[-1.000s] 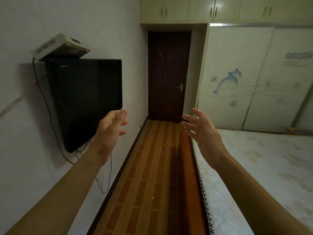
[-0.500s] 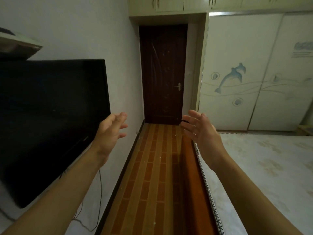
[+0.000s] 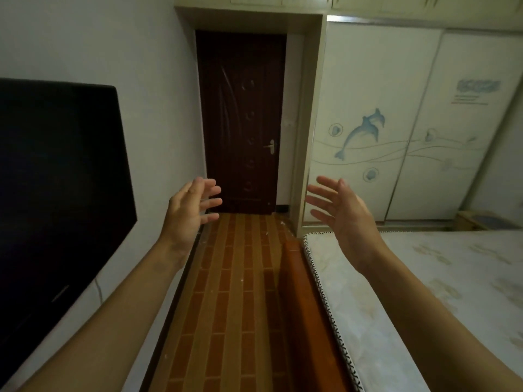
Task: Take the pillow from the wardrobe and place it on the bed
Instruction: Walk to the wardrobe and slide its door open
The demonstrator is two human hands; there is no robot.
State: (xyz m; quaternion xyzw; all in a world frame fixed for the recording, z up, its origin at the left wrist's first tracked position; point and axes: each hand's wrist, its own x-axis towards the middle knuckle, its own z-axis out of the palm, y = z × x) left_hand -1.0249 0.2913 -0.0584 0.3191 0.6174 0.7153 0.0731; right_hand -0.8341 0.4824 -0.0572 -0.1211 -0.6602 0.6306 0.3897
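Observation:
A white wardrobe point(image 3: 396, 80) with two sliding doors and blue dolphin prints stands at the far right, doors closed. No pillow is in sight. The bed point(image 3: 424, 292), a bare pale patterned mattress with an orange side rail, fills the lower right. My left hand point(image 3: 189, 213) is raised over the floor strip with fingers spread and holds nothing. My right hand point(image 3: 345, 213) is raised above the bed's near corner, palm facing left, fingers apart and empty. Both hands are well short of the wardrobe.
A black wall-mounted TV point(image 3: 56, 193) juts out on the left. A narrow strip of orange brick-pattern floor point(image 3: 237, 292) runs between wall and bed to a closed dark brown door point(image 3: 240, 123). Cream upper cabinets point(image 3: 396, 1) run above. A small stool point(image 3: 478, 222) sits far right.
The view has moved forward along the floor strip: door and wardrobe look larger, the TV has slid further left. Both hands stay raised and open, fingers spread slightly wider.

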